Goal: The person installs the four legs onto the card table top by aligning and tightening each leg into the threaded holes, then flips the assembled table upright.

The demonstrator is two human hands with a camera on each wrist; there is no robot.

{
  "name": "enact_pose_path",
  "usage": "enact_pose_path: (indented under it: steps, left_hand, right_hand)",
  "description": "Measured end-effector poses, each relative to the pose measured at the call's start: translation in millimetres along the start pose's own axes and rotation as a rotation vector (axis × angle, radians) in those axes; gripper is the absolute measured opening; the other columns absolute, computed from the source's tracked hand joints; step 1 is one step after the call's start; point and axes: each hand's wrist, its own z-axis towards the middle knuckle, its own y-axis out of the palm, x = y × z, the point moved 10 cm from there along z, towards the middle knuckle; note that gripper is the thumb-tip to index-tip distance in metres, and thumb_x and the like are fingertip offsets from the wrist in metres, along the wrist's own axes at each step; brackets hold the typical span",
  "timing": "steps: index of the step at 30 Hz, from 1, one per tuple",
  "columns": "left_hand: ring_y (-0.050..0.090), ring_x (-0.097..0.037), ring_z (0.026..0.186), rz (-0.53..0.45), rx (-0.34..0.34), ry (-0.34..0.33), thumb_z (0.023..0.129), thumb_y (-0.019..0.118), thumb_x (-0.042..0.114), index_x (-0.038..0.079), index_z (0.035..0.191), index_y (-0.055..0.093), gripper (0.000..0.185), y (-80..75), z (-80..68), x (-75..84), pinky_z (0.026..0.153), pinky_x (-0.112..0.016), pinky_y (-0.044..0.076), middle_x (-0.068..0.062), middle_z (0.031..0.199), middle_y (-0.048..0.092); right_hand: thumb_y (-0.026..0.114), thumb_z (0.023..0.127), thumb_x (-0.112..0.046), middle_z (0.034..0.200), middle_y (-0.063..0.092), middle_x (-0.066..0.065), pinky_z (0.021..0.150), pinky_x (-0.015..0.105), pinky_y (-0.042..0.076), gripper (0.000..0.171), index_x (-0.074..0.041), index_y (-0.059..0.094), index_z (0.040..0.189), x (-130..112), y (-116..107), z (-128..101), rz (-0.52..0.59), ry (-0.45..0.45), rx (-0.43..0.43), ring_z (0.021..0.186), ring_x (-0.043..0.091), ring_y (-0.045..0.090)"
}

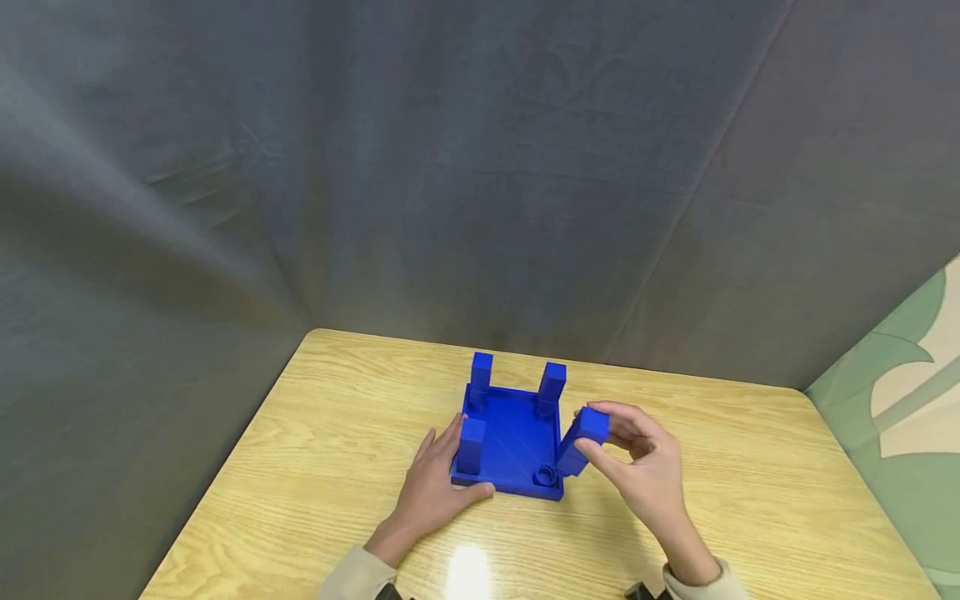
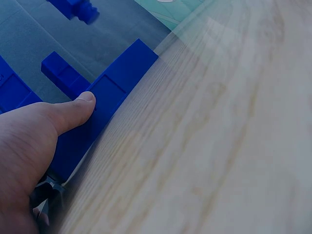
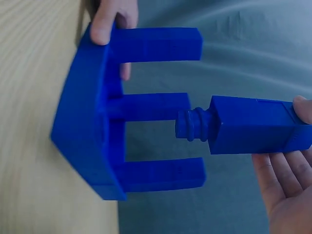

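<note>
A small blue tabletop [image 1: 512, 442] lies upside down with a raised rim, and three square legs stand up from its corners. At its near right corner shows a round threaded socket [image 1: 546, 475]. My right hand [image 1: 648, 471] holds a fourth blue table leg [image 3: 258, 125] between thumb and fingers, tilted, its threaded end [image 3: 192, 125] pointing down toward that corner and apart from it. My left hand [image 1: 431, 492] grips the near left corner of the tabletop, its thumb [image 2: 80, 109] on the front edge and its fingers along the left side, beside the near left leg [image 1: 471, 446].
The pieces are on a light wood-grain table [image 1: 337, 417]. Behind it hangs a grey cloth [image 1: 480, 208], close to the far edge. A green and cream patterned surface [image 1: 907, 417] shows at the right. Bright light reflects off the table [image 1: 467, 571] near the front.
</note>
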Motion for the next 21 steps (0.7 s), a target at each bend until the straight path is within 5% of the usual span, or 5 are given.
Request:
enact_pose_path:
  steps: [21]
  left_hand:
    - [0.026,-0.054,0.164,0.002,0.002,0.012,0.087,0.09,0.056,0.004,0.174,0.034,0.116,0.5,1.3,-0.3,0.133,-0.071,0.023,-0.013,0.18,0.034]
  right_hand:
    - [0.084,0.079,0.024,0.109,0.082,-0.004,0.086,0.021,0.065,0.042,0.008,0.076,0.118,45,26,-13,-0.022,0.04,-0.036,0.095,0.006,0.078]
